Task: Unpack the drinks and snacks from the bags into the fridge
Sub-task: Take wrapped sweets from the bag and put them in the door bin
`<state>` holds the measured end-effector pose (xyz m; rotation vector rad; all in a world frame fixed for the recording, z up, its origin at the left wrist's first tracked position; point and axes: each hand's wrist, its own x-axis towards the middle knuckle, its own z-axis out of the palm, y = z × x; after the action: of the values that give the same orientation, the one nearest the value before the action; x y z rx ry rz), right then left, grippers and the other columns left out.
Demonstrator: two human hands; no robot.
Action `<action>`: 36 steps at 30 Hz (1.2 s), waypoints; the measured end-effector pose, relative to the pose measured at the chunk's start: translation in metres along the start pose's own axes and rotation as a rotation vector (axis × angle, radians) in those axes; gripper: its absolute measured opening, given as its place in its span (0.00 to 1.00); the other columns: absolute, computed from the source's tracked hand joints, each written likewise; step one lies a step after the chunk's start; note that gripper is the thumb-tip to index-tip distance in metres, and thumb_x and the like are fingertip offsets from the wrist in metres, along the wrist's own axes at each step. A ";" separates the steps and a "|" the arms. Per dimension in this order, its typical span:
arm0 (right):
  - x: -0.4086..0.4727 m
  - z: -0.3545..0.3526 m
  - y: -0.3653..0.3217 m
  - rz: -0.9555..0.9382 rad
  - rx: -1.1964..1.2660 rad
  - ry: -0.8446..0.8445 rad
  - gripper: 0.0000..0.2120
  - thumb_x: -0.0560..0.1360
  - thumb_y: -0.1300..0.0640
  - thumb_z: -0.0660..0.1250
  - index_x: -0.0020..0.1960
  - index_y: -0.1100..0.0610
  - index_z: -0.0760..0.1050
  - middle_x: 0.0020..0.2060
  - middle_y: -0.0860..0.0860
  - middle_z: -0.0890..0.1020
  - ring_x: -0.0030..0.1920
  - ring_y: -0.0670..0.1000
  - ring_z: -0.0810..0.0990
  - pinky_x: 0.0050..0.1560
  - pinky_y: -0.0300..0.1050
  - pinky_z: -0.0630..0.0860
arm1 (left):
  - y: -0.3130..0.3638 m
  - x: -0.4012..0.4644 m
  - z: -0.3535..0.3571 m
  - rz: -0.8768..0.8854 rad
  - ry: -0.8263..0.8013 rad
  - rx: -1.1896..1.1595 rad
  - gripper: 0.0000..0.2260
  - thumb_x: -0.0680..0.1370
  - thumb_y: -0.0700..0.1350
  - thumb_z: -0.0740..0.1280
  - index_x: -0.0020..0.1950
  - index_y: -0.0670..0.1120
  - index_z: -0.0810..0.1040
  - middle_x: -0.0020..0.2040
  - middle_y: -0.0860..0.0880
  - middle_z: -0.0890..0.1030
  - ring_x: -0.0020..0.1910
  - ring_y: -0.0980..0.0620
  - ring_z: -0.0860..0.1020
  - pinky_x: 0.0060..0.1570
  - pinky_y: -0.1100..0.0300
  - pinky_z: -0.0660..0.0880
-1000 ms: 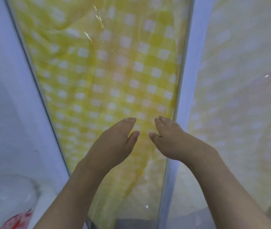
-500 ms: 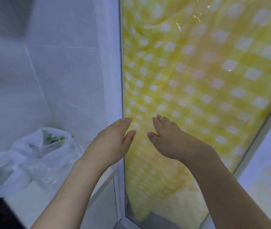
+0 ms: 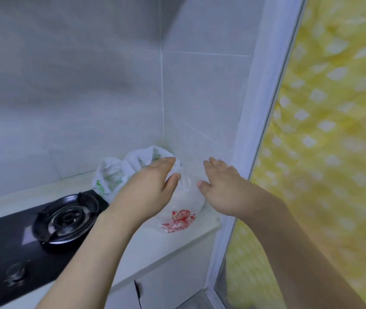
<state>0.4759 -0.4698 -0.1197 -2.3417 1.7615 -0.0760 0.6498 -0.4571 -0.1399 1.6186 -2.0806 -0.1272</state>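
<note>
Yellow checked cloth (image 3: 324,139) fills the glass door right of the counter (image 3: 177,244). Left on that counter I see the black stove (image 3: 44,221); at its back corner sit two plastic bags (image 3: 177,210), one printed red, one green. My left hand (image 3: 146,188) and right hand (image 3: 224,186) hover over the bags, fingers straight and relaxed, gripping nothing.

Two bare forearms reach into view from the lower edge, uncovered as far as the frame shows, with no sleeve or cuff on either. The left hand (image 3: 149,188) and the right hand (image 3: 225,188) are bare too, wearing no glove, ring, watch or band. The fingernails look short and unpainted.
</note>
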 end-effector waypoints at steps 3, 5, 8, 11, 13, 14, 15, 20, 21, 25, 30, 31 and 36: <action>0.014 0.008 -0.021 -0.091 0.001 -0.018 0.29 0.84 0.49 0.48 0.79 0.59 0.43 0.79 0.54 0.43 0.78 0.52 0.42 0.76 0.49 0.41 | -0.014 -0.012 -0.013 -0.078 0.033 0.033 0.22 0.83 0.51 0.56 0.76 0.48 0.64 0.75 0.52 0.67 0.73 0.53 0.65 0.64 0.64 0.61; 0.023 0.012 -0.037 -0.150 -0.001 -0.032 0.29 0.84 0.48 0.48 0.79 0.59 0.43 0.79 0.54 0.43 0.78 0.51 0.41 0.77 0.49 0.41 | -0.022 -0.022 -0.021 -0.119 0.056 0.045 0.22 0.83 0.51 0.56 0.77 0.48 0.63 0.75 0.52 0.67 0.74 0.54 0.64 0.63 0.68 0.59; 0.033 0.018 -0.062 -0.233 -0.002 -0.061 0.29 0.84 0.48 0.48 0.79 0.58 0.42 0.79 0.54 0.43 0.78 0.51 0.41 0.77 0.48 0.40 | -0.038 -0.040 -0.030 -0.209 0.083 0.068 0.22 0.83 0.51 0.56 0.77 0.48 0.62 0.75 0.52 0.67 0.73 0.53 0.66 0.65 0.63 0.62; 0.038 0.024 -0.090 -0.310 -0.007 -0.093 0.29 0.84 0.49 0.47 0.79 0.58 0.42 0.79 0.53 0.42 0.78 0.51 0.40 0.76 0.47 0.39 | -0.056 -0.059 -0.040 -0.290 0.114 0.091 0.21 0.83 0.51 0.57 0.75 0.47 0.65 0.72 0.51 0.71 0.67 0.51 0.72 0.60 0.60 0.68; 0.038 0.029 -0.105 -0.352 -0.005 -0.108 0.29 0.84 0.49 0.47 0.79 0.58 0.41 0.79 0.53 0.41 0.78 0.51 0.40 0.75 0.46 0.39 | -0.066 -0.072 -0.047 -0.328 0.132 0.115 0.21 0.83 0.51 0.57 0.75 0.48 0.65 0.72 0.51 0.72 0.67 0.52 0.72 0.58 0.61 0.67; 0.039 0.032 -0.111 -0.372 -0.003 -0.115 0.29 0.84 0.49 0.47 0.79 0.58 0.41 0.79 0.52 0.41 0.78 0.50 0.40 0.75 0.46 0.39 | -0.070 -0.078 -0.050 -0.351 0.142 0.123 0.21 0.83 0.51 0.57 0.75 0.48 0.65 0.72 0.51 0.72 0.67 0.52 0.72 0.57 0.61 0.67; 0.039 0.035 -0.116 -0.388 0.000 -0.121 0.28 0.84 0.49 0.47 0.79 0.57 0.41 0.79 0.52 0.41 0.78 0.50 0.40 0.75 0.46 0.38 | -0.073 -0.084 -0.054 -0.378 0.152 0.125 0.20 0.83 0.51 0.57 0.75 0.48 0.65 0.71 0.52 0.73 0.66 0.52 0.73 0.56 0.61 0.67; 0.041 0.043 -0.131 -0.416 0.007 -0.135 0.29 0.84 0.49 0.47 0.79 0.58 0.42 0.79 0.52 0.42 0.78 0.49 0.40 0.77 0.46 0.39 | -0.083 -0.096 -0.063 -0.436 0.171 0.128 0.18 0.83 0.50 0.56 0.73 0.47 0.67 0.69 0.51 0.74 0.65 0.50 0.73 0.59 0.55 0.71; 0.043 0.044 -0.132 -0.415 0.003 -0.134 0.29 0.84 0.49 0.47 0.79 0.58 0.42 0.79 0.52 0.42 0.78 0.49 0.40 0.77 0.47 0.39 | -0.085 -0.095 -0.064 -0.432 0.174 0.134 0.19 0.84 0.50 0.56 0.73 0.47 0.67 0.70 0.51 0.73 0.66 0.50 0.72 0.60 0.56 0.70; 0.048 0.043 -0.132 -0.400 -0.011 -0.122 0.29 0.84 0.49 0.47 0.79 0.58 0.42 0.79 0.53 0.42 0.78 0.50 0.40 0.76 0.47 0.39 | -0.090 -0.087 -0.063 -0.412 0.164 0.146 0.21 0.84 0.50 0.56 0.76 0.47 0.64 0.74 0.51 0.69 0.70 0.51 0.68 0.62 0.60 0.66; 0.057 0.045 -0.129 -0.385 -0.005 -0.125 0.29 0.84 0.48 0.47 0.79 0.58 0.42 0.79 0.52 0.42 0.78 0.50 0.40 0.76 0.47 0.39 | -0.100 -0.078 -0.056 -0.396 0.144 0.140 0.21 0.83 0.51 0.56 0.76 0.48 0.64 0.73 0.51 0.70 0.68 0.52 0.71 0.60 0.58 0.69; 0.060 0.046 -0.128 -0.381 -0.007 -0.127 0.29 0.84 0.48 0.47 0.79 0.58 0.41 0.79 0.52 0.41 0.78 0.50 0.40 0.76 0.47 0.39 | -0.103 -0.076 -0.055 -0.394 0.142 0.140 0.21 0.83 0.51 0.56 0.76 0.48 0.63 0.73 0.52 0.70 0.68 0.53 0.71 0.59 0.58 0.69; 0.079 0.049 -0.126 -0.365 -0.008 -0.136 0.29 0.84 0.48 0.47 0.79 0.58 0.41 0.79 0.52 0.41 0.78 0.51 0.40 0.76 0.47 0.39 | -0.117 -0.060 -0.050 -0.377 0.139 0.146 0.22 0.83 0.51 0.56 0.76 0.48 0.63 0.74 0.52 0.68 0.71 0.52 0.68 0.61 0.59 0.67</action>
<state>0.6251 -0.5056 -0.1494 -2.5775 1.2614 0.0341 0.7852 -0.4239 -0.1585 2.0337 -1.6978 0.0112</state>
